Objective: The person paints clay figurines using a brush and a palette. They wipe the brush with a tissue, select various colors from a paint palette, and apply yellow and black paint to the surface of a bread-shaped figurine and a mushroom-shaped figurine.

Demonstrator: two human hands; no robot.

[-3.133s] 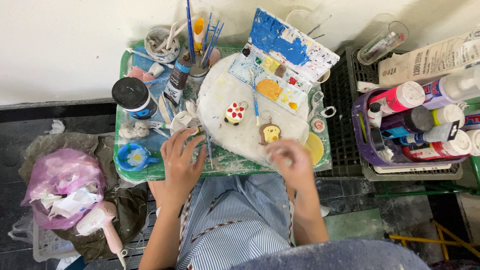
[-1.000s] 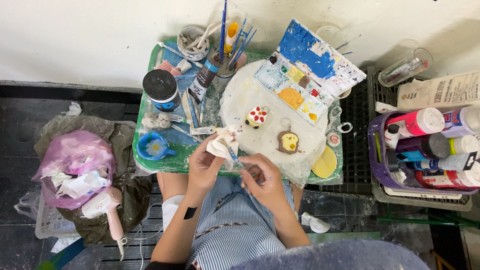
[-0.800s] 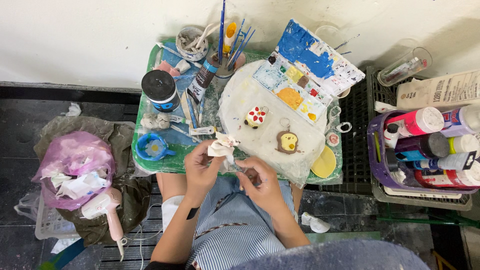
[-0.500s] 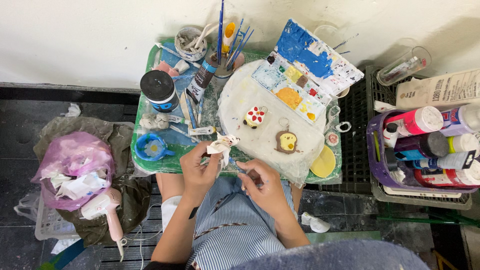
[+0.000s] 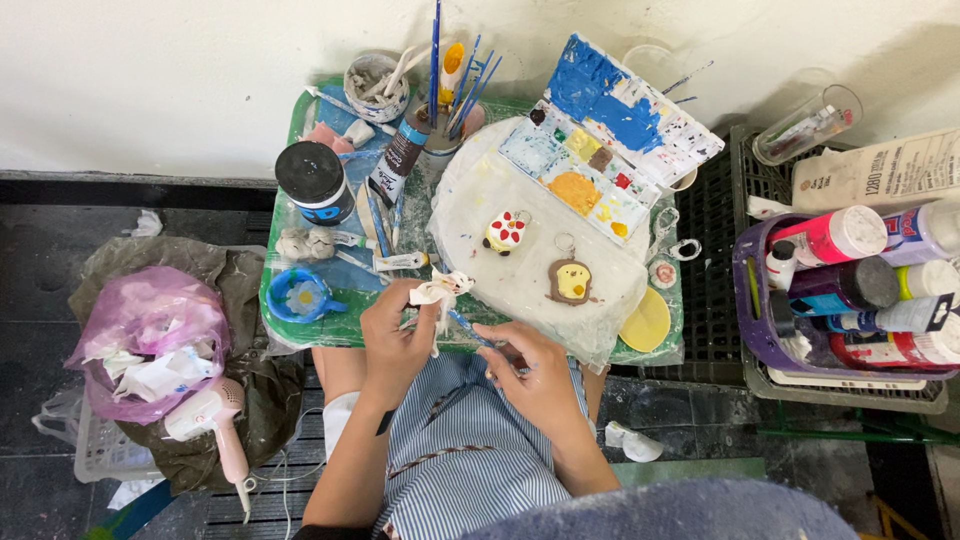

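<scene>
My left hand (image 5: 398,335) pinches a crumpled white tissue (image 5: 440,291) at the front edge of the small green table (image 5: 340,331). My right hand (image 5: 530,368) holds a thin blue paintbrush (image 5: 466,326), its tip pressed into the tissue. Both hands hover over my striped lap, just below a white plastic sheet (image 5: 520,270). On the sheet lie a red-dotted mushroom keychain (image 5: 505,231) and a toast-shaped keychain (image 5: 571,281).
An open paint palette (image 5: 610,150) lies at the back right, a black-lidded jar (image 5: 313,181) and brush cup (image 5: 437,120) at the back left. A purple basket of paint bottles (image 5: 850,290) stands right. A pink rubbish bag (image 5: 150,335) and hairdryer (image 5: 215,425) lie left.
Earlier both hands rested on the table edge. They have since lifted the tissue and the brush, and the brush tip now works into the tissue.
</scene>
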